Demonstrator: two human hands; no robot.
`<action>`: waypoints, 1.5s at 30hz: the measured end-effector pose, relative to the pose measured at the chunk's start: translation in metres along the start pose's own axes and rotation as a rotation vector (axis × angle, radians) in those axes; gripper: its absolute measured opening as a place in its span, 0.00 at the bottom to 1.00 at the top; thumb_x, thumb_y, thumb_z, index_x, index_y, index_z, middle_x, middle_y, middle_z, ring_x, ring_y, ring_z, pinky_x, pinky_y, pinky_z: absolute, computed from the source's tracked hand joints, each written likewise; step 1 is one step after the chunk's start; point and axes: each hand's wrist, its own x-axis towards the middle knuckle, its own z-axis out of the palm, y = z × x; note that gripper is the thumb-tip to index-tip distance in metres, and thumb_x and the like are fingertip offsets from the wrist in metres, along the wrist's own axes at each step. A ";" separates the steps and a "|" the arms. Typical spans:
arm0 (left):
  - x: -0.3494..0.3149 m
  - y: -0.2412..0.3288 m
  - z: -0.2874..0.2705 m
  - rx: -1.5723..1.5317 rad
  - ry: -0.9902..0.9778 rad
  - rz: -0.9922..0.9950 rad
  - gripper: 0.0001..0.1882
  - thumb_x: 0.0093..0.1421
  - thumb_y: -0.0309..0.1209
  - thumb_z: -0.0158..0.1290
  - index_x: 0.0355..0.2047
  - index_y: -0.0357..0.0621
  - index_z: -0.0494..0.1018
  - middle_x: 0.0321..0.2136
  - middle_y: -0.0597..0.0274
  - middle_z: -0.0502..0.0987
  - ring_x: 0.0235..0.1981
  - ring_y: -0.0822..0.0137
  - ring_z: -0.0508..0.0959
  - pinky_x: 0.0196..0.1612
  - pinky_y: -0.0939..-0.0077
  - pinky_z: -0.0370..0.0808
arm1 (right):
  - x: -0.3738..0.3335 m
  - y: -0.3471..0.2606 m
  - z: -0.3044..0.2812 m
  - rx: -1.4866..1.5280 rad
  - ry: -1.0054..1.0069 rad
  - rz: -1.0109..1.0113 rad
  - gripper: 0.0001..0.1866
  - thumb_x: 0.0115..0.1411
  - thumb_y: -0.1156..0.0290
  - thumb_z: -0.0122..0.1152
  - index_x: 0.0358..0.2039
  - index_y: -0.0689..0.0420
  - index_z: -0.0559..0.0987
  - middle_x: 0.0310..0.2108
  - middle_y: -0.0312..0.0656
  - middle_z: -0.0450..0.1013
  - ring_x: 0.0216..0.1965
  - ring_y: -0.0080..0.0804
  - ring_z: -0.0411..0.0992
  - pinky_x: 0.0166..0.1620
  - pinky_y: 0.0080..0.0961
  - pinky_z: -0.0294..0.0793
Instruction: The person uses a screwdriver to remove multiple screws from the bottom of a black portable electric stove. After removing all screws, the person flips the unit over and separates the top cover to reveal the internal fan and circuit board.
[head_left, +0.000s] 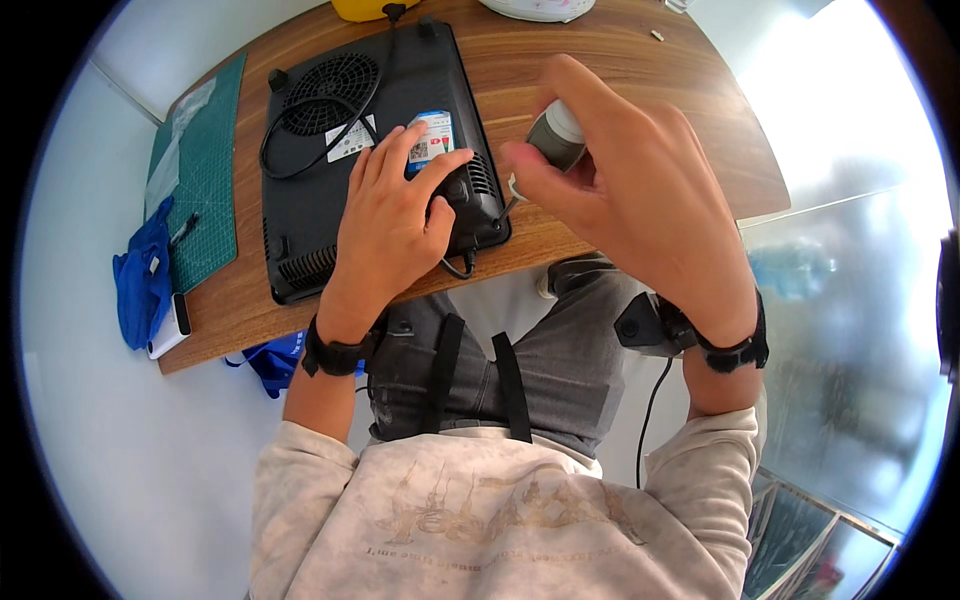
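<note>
A black appliance (300, 218), seemingly an induction cooker, lies upside down on the wooden table, its round fan grille (335, 92) facing up. Its black cord (264, 150) loops over the underside. My left hand (395, 230) rests on it with fingers spread, beside a blue and white sticker (432, 140). In my right hand (650, 190) is a grey, white-capped screwdriver (556, 140), gripped by its thick handle. Its thin shaft slants down to the cooker's near right corner; the tip seems to meet a screw spot there, too small to make out.
On the left lies a green cutting mat (215, 190) with a clear plastic bag (180, 140). Blue cloth (145, 280) and a white device (170, 328) sit at the table's left edge. Far back are a yellow object (362, 9) and a white rounded one (540, 8).
</note>
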 end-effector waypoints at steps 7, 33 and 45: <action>0.002 -0.003 0.002 -0.009 0.010 0.015 0.25 0.58 0.28 0.51 0.57 0.56 0.76 0.61 0.45 0.69 0.64 0.46 0.68 0.68 0.50 0.61 | 0.015 -0.003 0.006 -0.017 -0.039 -0.163 0.12 0.60 0.65 0.64 0.37 0.58 0.73 0.18 0.48 0.72 0.21 0.51 0.72 0.28 0.41 0.71; -0.002 -0.004 0.001 -0.058 -0.009 0.010 0.20 0.58 0.31 0.52 0.51 0.44 0.78 0.62 0.46 0.69 0.66 0.47 0.67 0.69 0.48 0.60 | 0.006 -0.024 0.003 -0.086 -0.056 -0.245 0.14 0.58 0.66 0.67 0.38 0.60 0.76 0.29 0.46 0.77 0.34 0.50 0.79 0.33 0.41 0.79; 0.000 -0.001 0.001 -0.011 0.040 0.019 0.24 0.59 0.29 0.50 0.56 0.56 0.77 0.60 0.45 0.70 0.63 0.46 0.69 0.67 0.51 0.62 | 0.010 -0.004 -0.005 0.033 -0.147 -0.154 0.16 0.62 0.67 0.66 0.43 0.57 0.69 0.27 0.50 0.73 0.30 0.54 0.73 0.34 0.43 0.70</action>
